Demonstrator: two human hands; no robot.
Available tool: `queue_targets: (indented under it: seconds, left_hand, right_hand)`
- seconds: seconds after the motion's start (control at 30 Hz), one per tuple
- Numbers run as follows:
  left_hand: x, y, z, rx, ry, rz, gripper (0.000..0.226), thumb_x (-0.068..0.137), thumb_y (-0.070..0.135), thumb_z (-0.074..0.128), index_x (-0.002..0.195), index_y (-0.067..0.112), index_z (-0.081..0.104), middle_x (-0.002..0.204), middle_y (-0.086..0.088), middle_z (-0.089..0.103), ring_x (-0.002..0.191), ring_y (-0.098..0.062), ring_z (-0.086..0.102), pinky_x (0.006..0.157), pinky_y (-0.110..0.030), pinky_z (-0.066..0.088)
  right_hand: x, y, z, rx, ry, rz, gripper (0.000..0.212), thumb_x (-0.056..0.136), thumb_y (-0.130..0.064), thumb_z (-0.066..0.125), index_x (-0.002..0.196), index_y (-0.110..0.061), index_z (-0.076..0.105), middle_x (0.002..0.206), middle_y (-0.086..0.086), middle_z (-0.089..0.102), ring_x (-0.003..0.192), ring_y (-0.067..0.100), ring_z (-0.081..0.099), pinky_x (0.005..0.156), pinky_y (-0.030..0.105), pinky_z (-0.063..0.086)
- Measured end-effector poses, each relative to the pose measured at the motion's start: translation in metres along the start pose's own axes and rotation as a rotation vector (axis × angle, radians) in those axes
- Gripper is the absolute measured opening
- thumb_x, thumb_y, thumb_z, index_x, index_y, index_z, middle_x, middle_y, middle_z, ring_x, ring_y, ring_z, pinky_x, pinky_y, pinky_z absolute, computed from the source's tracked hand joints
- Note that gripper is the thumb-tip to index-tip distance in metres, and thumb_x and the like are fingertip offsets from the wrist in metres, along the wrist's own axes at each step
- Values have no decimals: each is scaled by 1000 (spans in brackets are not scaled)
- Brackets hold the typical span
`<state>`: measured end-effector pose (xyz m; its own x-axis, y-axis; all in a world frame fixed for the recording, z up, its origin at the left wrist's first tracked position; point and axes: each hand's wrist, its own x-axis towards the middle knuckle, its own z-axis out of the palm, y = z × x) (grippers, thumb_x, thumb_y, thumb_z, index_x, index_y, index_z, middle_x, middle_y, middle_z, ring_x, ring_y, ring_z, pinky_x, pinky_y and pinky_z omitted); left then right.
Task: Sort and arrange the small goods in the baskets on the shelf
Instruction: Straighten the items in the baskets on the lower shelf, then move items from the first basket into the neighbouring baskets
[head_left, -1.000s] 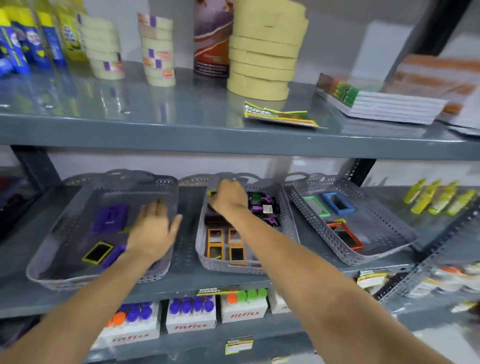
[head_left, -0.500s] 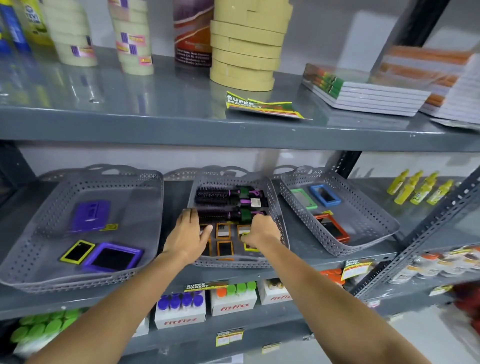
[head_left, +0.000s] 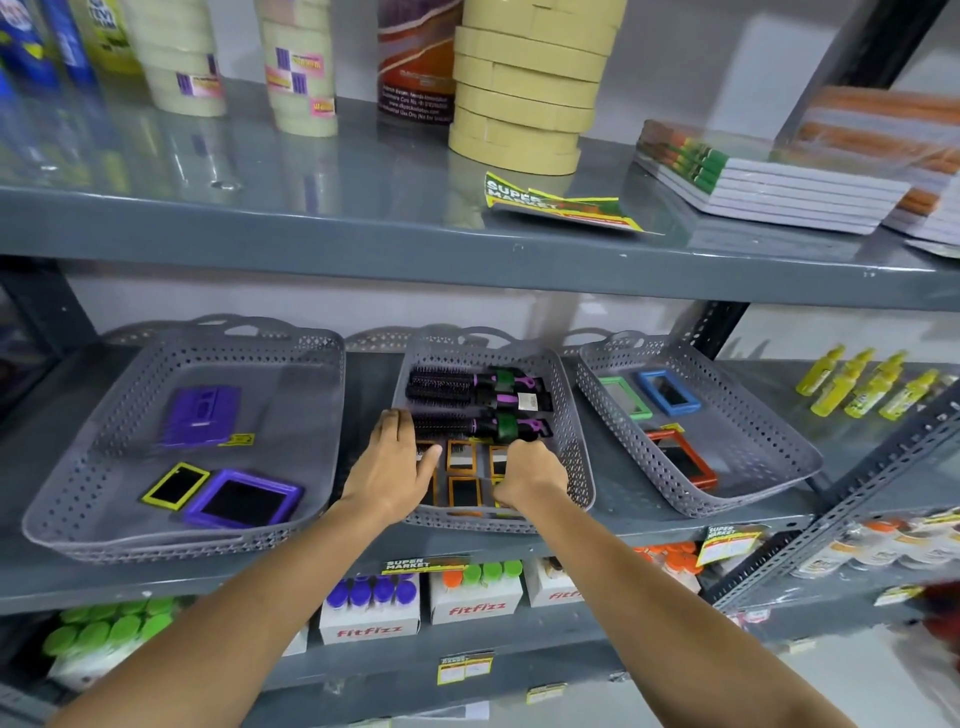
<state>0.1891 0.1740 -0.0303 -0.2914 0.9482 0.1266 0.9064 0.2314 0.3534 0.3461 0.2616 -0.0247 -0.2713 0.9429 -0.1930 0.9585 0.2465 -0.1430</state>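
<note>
Grey perforated middle basket (head_left: 571, 447) — black-purple brushes (head_left: 467, 387), orange-framed mirrors (head_left: 462, 457), left fingers (head_left: 397, 431) flat, right fingers (head_left: 522, 470) curled — grip unclear

Both hands, left (head_left: 390, 470) and right (head_left: 530, 475), rest among orange-framed mirrors (head_left: 462, 456) in the middle basket (head_left: 579, 467).

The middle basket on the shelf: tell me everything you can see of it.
The middle basket is a shallow grey tray, plastic by its look, with perforated walls and a cut-out handle at the back. It sits on the grey shelf between two like baskets. Hair brushes lie across its back half and small orange-framed mirrors fill the front. The left hand and right hand both reach into it.
</note>
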Motion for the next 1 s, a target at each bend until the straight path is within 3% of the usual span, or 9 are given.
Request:
queue_targets:
  seconds: [0.13, 0.23, 0.3, 0.37, 0.5, 0.63, 0.83, 0.9, 1.0]
  left_hand:
    - [1, 0, -1, 13, 3, -7, 66, 96, 45, 30, 142, -1, 20, 148, -22, 28, 138, -31, 26, 108, -39, 37]
    - [1, 1, -5, 38, 26, -17, 67, 96, 45, 28, 142, -2, 19, 149, -23, 27, 140, -31, 24, 111, -37, 31]
    - [1, 0, -14, 35, 49, -28, 67, 96, 45, 28, 143, -1, 18, 150, -22, 25, 141, -30, 22, 112, -37, 30]
    - [-3, -9, -28, 33, 80, -69, 67, 96, 45, 29, 143, 0, 17, 150, -20, 26, 140, -30, 24, 106, -40, 39]
    - [-20, -55, -63, 74, 149, -208, 65, 96, 43, 30, 142, -2, 18, 149, -22, 27, 139, -32, 25, 101, -44, 42]
    - [-48, -116, -97, 202, 173, -370, 65, 97, 42, 29, 140, -7, 21, 144, -27, 33, 134, -36, 31, 111, -40, 29]
    - [-96, -188, -124, 199, 163, -536, 57, 96, 42, 32, 134, -1, 32, 138, -21, 38, 123, -36, 42, 95, -45, 44]
    - [-106, -201, -124, 200, 165, -541, 60, 96, 43, 31, 136, -2, 29, 140, -21, 37, 125, -36, 39, 99, -44, 41]
    - [-116, -214, -120, 189, 187, -556, 68, 95, 46, 27, 137, -7, 28, 138, -26, 39, 125, -37, 40, 106, -42, 34]
  right_hand:
    - [2, 1, -6, 15, -41, 7, 26, 71, -13, 70, 60, -14, 46, 60, 1, 52, 53, 18, 53, 51, 27, 46]
    - [7, -2, -19, 12, -35, 10, 30, 70, -31, 73, 61, -15, 49, 61, -1, 54, 52, 15, 52, 48, 26, 42]
    - [13, -11, -30, -10, 16, -10, 33, 71, -41, 72, 68, -14, 52, 62, -1, 53, 57, 17, 54, 52, 27, 45]
    - [18, -29, -42, -38, 79, -54, 38, 71, -48, 70, 82, -14, 57, 69, -1, 55, 69, 23, 60, 58, 29, 46]
    - [26, -90, -50, -63, 180, -200, 51, 73, -55, 64, 102, -13, 65, 106, 9, 68, 99, 30, 66, 67, 32, 50]
    - [21, -159, -40, -64, 215, -340, 48, 73, -64, 59, 88, -18, 64, 101, 7, 70, 92, 29, 67, 59, 28, 44]
    - [-5, -254, -4, -71, 147, -542, 65, 66, -74, 55, 104, -22, 64, 111, 4, 69, 100, 26, 67, 65, 30, 43]
    - [-14, -276, 11, -72, 99, -595, 70, 61, -78, 54, 101, -22, 65, 108, 3, 69, 100, 26, 67, 65, 30, 43]
    - [-22, -298, 32, -128, 41, -658, 78, 59, -81, 54, 106, -19, 62, 112, 6, 67, 104, 28, 64, 76, 35, 50]
